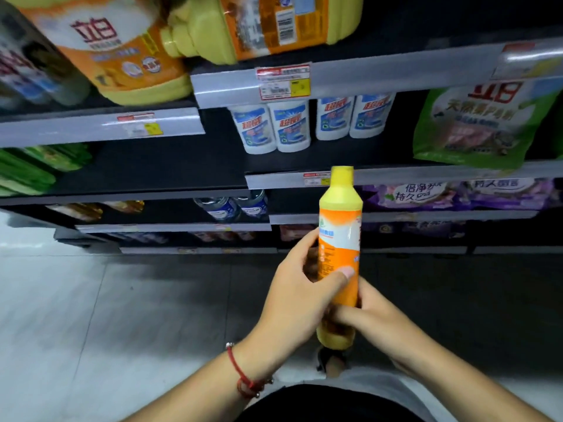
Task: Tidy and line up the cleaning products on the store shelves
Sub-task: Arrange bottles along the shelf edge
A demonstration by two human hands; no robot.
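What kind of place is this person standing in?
Most likely a shop's cleaning-products aisle: dark shelves with price tags on their edges, rows of identical white bottles, large yellow detergent jugs, and both hands holding a yellow and orange bottle.

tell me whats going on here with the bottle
A person stands facing dark store shelves, holding an upright yellow plastic bottle with an orange label in both hands. The left hand wraps its middle; the right hand grips near the base. The bottle is off the shelves, in front of the white bottles with blue labels.
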